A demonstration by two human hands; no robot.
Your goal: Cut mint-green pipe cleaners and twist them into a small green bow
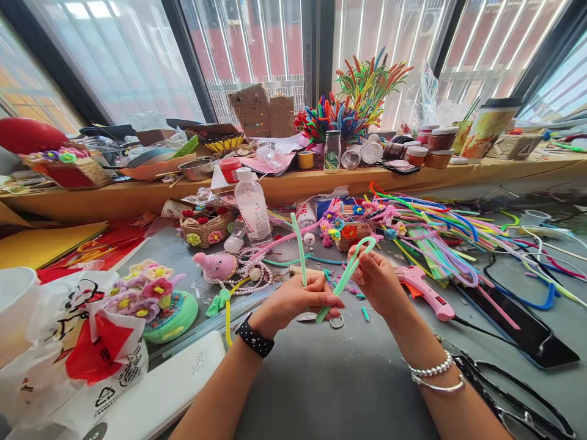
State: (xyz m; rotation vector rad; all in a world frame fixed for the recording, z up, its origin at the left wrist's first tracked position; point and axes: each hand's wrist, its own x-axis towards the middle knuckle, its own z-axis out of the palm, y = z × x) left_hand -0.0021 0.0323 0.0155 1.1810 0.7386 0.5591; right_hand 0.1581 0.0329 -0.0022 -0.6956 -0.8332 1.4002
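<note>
A mint-green pipe cleaner [345, 278], bent into a narrow loop, stretches between my two hands above the grey table. My left hand [296, 299] is closed, pinching its lower part between thumb and fingers. From the same grip a straight green length [298, 244] sticks up; whether it belongs to the same pipe cleaner I cannot tell. My right hand [376, 278] pinches the rounded top of the loop. Below the left hand a scissors handle ring [338, 321] shows, the rest partly covered. Small cut green bits [365, 314] lie nearby.
A pink glue gun [431, 294] lies right of my right hand, before a heap of coloured pipe cleaners [440, 244]. A clear bottle [253, 211], bead strings [266, 278] and a crocheted flower pot [172, 318] stand left. Black-framed glasses [518, 391] lie front right.
</note>
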